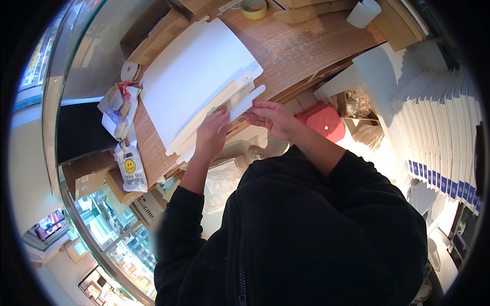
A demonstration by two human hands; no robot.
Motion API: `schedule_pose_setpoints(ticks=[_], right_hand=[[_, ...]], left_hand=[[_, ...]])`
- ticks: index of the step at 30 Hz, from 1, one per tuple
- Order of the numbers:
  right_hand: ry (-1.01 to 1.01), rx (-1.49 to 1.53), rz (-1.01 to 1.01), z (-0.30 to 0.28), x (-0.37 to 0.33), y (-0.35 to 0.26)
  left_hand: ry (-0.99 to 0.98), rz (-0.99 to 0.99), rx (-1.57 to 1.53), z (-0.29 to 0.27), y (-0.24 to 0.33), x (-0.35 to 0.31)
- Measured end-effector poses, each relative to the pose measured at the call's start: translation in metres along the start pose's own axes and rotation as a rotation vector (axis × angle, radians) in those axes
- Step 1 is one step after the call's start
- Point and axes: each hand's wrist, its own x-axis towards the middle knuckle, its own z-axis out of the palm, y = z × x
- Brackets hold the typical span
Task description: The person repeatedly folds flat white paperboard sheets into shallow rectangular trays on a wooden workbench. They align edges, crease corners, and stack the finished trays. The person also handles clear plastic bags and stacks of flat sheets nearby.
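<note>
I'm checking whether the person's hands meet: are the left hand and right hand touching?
Apart. The head view shows a gap between the left hand and the right hand, with part of the white flap visible there.

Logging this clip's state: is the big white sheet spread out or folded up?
Mostly spread: the white sheet lies broad and flat on the table. Whether the narrow strips along its near edge are folded, I cannot tell.

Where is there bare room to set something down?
Most room: the wooden table right of the white sheet, between the tape roll, white cylinder and near edge. A narrow strip shows between sheet and plastic packets. Crowded: the sheet's near edge, with left hand and right hand.
</note>
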Motion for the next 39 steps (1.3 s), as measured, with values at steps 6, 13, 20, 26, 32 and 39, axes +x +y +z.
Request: schedule_pose_setpoints(ticks=[6, 13, 20, 26, 32, 39], right_hand=[[0.019, 0.01, -0.007, -0.008, 0.002, 0.009], [0.236, -0.36, 0.133, -0.043, 0.002, 0.021], [0.549, -0.634, -0.093, -0.063, -0.002, -0.031], [0.557, -0.686, -0.156, -0.05, 0.02, -0.042], [0.379, -1.479, -0.888, -0.04, 0.062, -0.035], [-0.048, -1.689, -0.038, 0.021, 0.049, -0.032]], left_hand=[[0.011, 0.009, -0.007, 0.007, -0.012, -0.007], [0.051, -0.112, 0.028, 0.036, -0.023, -0.026], [0.392, -1.314, -1.409, 0.053, -0.029, -0.035], [0.703, -1.153, -1.57, 0.067, -0.04, -0.028], [0.684, -1.154, -1.578, 0.066, -0.042, -0.025], [0.698, -1.098, -1.58, 0.065, -0.033, -0.034]])
